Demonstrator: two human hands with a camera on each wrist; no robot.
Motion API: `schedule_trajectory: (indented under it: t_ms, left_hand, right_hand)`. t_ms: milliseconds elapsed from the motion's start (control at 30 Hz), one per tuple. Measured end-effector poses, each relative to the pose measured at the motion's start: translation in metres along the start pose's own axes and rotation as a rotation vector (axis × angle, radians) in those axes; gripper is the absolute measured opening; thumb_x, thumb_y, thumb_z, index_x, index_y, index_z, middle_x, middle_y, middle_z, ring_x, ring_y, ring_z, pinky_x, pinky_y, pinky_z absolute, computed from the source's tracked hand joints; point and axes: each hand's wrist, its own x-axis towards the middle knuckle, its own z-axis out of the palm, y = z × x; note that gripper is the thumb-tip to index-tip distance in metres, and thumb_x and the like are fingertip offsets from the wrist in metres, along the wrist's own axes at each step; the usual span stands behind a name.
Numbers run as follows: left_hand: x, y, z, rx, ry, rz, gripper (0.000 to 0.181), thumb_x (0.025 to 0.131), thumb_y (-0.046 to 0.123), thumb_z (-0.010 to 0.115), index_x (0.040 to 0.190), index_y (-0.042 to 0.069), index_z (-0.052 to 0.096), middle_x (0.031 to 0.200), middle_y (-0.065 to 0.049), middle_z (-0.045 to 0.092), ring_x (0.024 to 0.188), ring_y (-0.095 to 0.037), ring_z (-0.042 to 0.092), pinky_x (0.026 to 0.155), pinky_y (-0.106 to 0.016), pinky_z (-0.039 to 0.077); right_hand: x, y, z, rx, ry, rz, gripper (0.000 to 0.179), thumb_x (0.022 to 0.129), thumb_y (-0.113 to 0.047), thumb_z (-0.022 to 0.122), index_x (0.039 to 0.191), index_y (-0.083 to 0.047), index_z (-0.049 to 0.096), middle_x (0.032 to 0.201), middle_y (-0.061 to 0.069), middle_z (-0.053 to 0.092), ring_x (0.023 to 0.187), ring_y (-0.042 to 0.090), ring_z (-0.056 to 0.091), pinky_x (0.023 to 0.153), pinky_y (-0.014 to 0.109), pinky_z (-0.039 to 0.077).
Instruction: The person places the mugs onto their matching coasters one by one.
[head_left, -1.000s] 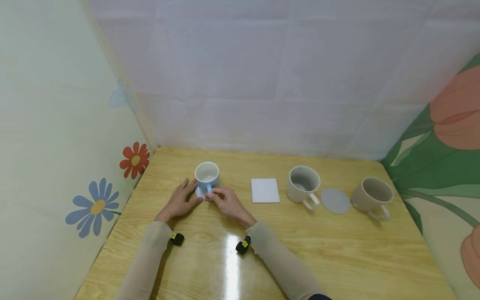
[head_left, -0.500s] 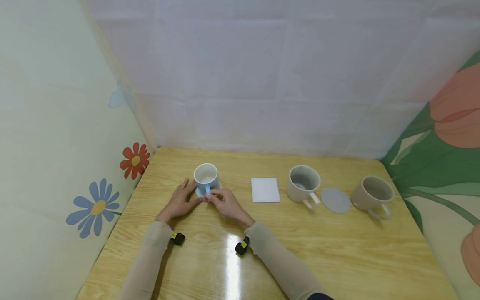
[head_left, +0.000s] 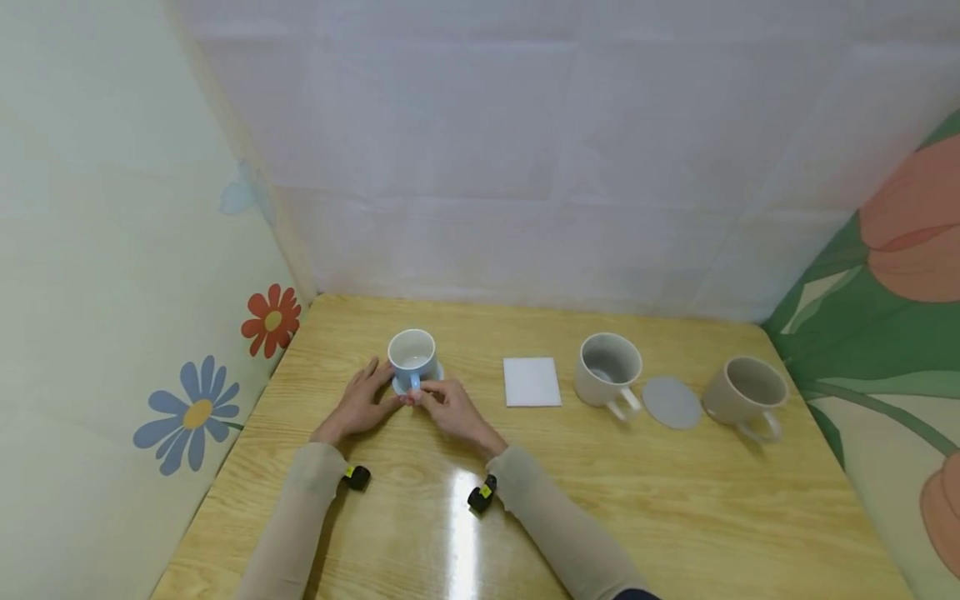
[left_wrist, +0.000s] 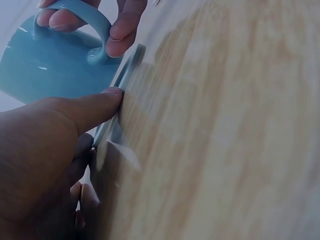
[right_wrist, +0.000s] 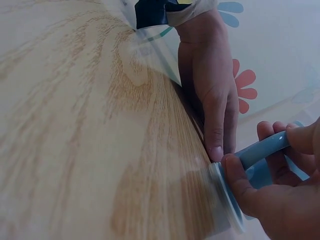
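Observation:
A light blue mug [head_left: 412, 360] with a white inside stands upright on a round pale blue coaster [head_left: 440, 372] at the table's left. My right hand [head_left: 454, 408] holds the mug's handle [left_wrist: 92, 16], with fingers through the loop as the left wrist view shows. In the right wrist view, a finger of that hand also reaches down to the coaster's edge. My left hand [head_left: 362, 401] lies on the table just left of the coaster, fingers extended. Its thumb [left_wrist: 95, 111] touches the coaster's rim. The mug's far side is hidden in the head view.
To the right lie a white square coaster [head_left: 532, 382] and a round grey coaster [head_left: 671, 402]. A white mug [head_left: 606, 372] stands between them, and a beige mug [head_left: 738, 396] stands farthest right. Walls border the wooden table [head_left: 637, 508] at the back and sides.
The light blue mug has shifted slightly left and towards me, and more of the coaster shows on its right. My right hand moved with it; the left hand stays in place.

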Motion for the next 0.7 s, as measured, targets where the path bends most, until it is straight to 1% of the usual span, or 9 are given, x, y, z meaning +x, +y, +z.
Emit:
schedule_trajectory:
  t_ms: [167, 333, 400, 467, 567, 633, 700]
  left_hand:
    - [0.0, -0.0007, 0.0009, 0.004, -0.002, 0.013, 0.072, 0.104, 0.032, 0.071, 0.166, 0.014, 0.039, 0.175, -0.015, 0.029, 0.163, -0.052, 0.01, 0.129, -0.074, 0.008]
    - [0.0001, -0.0014, 0.0007, 0.002, -0.006, 0.011, 0.072, 0.104, 0.031, 0.072, 0.166, 0.014, 0.04, 0.175, -0.015, 0.029, 0.163, -0.052, 0.01, 0.129, -0.073, 0.007]
    - [0.0003, -0.0017, 0.0003, 0.005, -0.009, 0.01, 0.072, 0.104, 0.031, 0.072, 0.166, 0.013, 0.04, 0.175, -0.015, 0.029, 0.163, -0.052, 0.01, 0.129, -0.073, 0.008]
    - [0.0005, -0.0014, 0.0, 0.008, -0.011, 0.008, 0.072, 0.104, 0.032, 0.071, 0.166, 0.013, 0.039, 0.175, -0.015, 0.029, 0.163, -0.051, 0.01, 0.129, -0.074, 0.008]
    - [0.0006, -0.0012, -0.0004, 0.01, -0.014, 0.002, 0.073, 0.104, 0.032, 0.071, 0.166, 0.013, 0.038, 0.176, -0.015, 0.028, 0.163, -0.051, 0.009, 0.129, -0.074, 0.008]
    - [0.0006, -0.0013, -0.0004, 0.014, -0.015, 0.001, 0.073, 0.105, 0.032, 0.07, 0.167, 0.013, 0.038, 0.176, -0.015, 0.027, 0.163, -0.052, 0.009, 0.128, -0.075, 0.008]
    - [0.0007, -0.0019, -0.0005, 0.012, -0.018, -0.001, 0.073, 0.105, 0.032, 0.07, 0.167, 0.013, 0.037, 0.176, -0.015, 0.027, 0.163, -0.051, 0.009, 0.129, -0.074, 0.008]
  right_hand:
    - [-0.0001, 0.0016, 0.0009, 0.026, -0.004, -0.016, 0.027, 0.109, -0.007, 0.059, 0.121, 0.014, 0.073, 0.115, 0.029, 0.077, 0.112, 0.041, 0.074, 0.097, 0.044, 0.063]
    - [-0.0001, 0.0021, 0.0006, 0.01, -0.002, -0.009, 0.028, 0.11, -0.008, 0.059, 0.121, 0.013, 0.073, 0.115, 0.029, 0.077, 0.111, 0.044, 0.073, 0.098, 0.046, 0.063]
    - [-0.0009, -0.002, -0.0003, 0.014, -0.014, -0.002, 0.029, 0.11, -0.007, 0.058, 0.122, 0.015, 0.072, 0.117, 0.031, 0.076, 0.113, 0.048, 0.072, 0.1, 0.052, 0.061]
    - [-0.0008, -0.002, -0.0008, 0.007, -0.014, 0.007, 0.029, 0.11, -0.008, 0.059, 0.123, 0.013, 0.072, 0.117, 0.031, 0.076, 0.113, 0.048, 0.072, 0.101, 0.052, 0.061]
    - [-0.0004, -0.0018, -0.001, -0.002, -0.013, 0.027, 0.028, 0.109, -0.009, 0.059, 0.123, 0.011, 0.073, 0.117, 0.029, 0.077, 0.112, 0.047, 0.072, 0.1, 0.049, 0.062]
    - [0.0007, 0.0025, -0.0003, -0.023, 0.002, 0.032, 0.027, 0.109, -0.011, 0.06, 0.122, 0.008, 0.075, 0.114, 0.025, 0.079, 0.108, 0.043, 0.074, 0.096, 0.04, 0.063]
    - [0.0011, 0.0024, 0.0, -0.029, 0.004, 0.035, 0.026, 0.109, -0.011, 0.061, 0.12, 0.007, 0.076, 0.114, 0.023, 0.079, 0.107, 0.042, 0.074, 0.093, 0.036, 0.063]
